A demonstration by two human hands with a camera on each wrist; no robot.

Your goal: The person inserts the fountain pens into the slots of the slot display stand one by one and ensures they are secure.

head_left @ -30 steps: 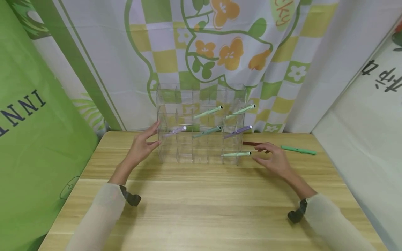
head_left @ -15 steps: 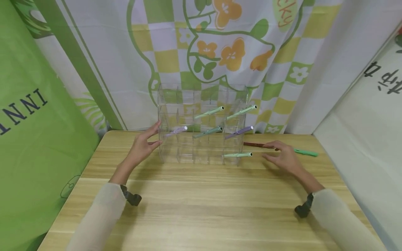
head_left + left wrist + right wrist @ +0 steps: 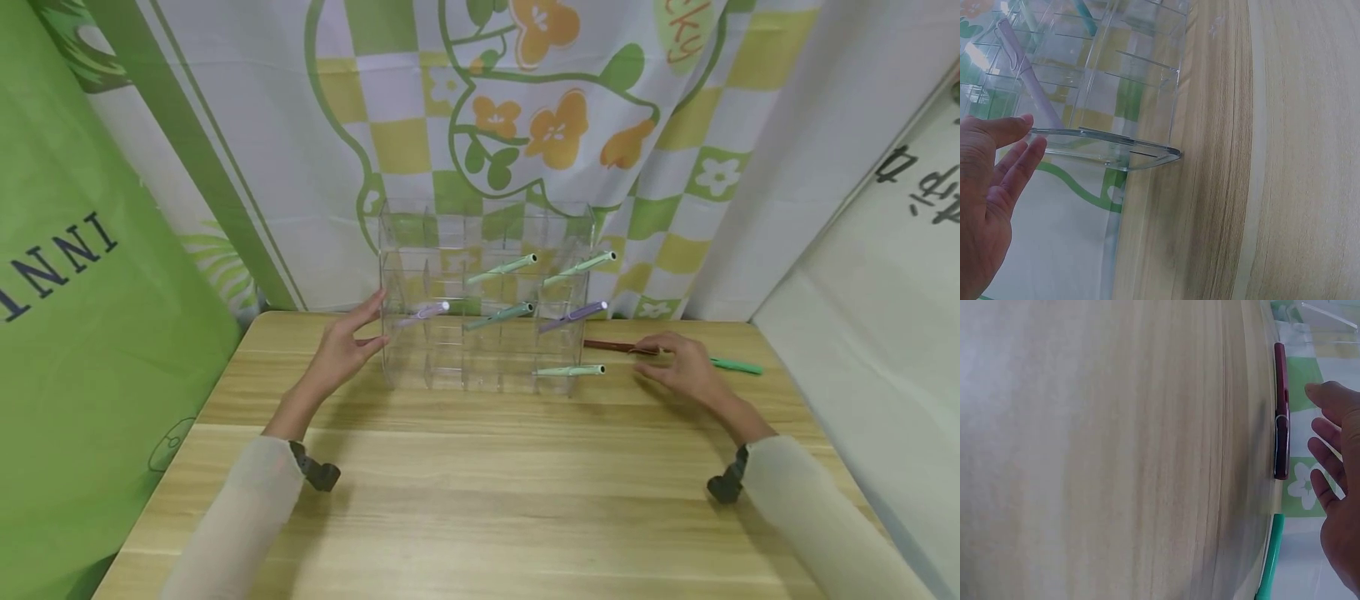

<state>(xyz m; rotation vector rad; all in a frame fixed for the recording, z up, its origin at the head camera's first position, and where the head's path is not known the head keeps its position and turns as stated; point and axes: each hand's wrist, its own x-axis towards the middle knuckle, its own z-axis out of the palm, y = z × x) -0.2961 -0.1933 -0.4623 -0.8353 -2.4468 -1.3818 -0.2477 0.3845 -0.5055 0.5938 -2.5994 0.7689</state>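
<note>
My left hand holds the left side of a clear acrylic pen rack. In the left wrist view, the thumb and fingertips lie either side of its panel edge. The right hand hovers over the right end of a dark red pen, fingers apart and holding nothing. That pen lies on the table beside the rack, and a green pen lies further right, partly behind the hand. Several pens stick out of the compartments, among them a pale green pen at the bottom right and a purple pen above it.
The rack stands at the back of a wooden table, close to a patterned curtain. A green cloth hangs on the left and a white one on the right. A light lilac pen sits at the rack's left.
My right hand has moved right, away from the end of the pale green pen, to over the dark red pen. The left hand keeps its place on the rack.
</note>
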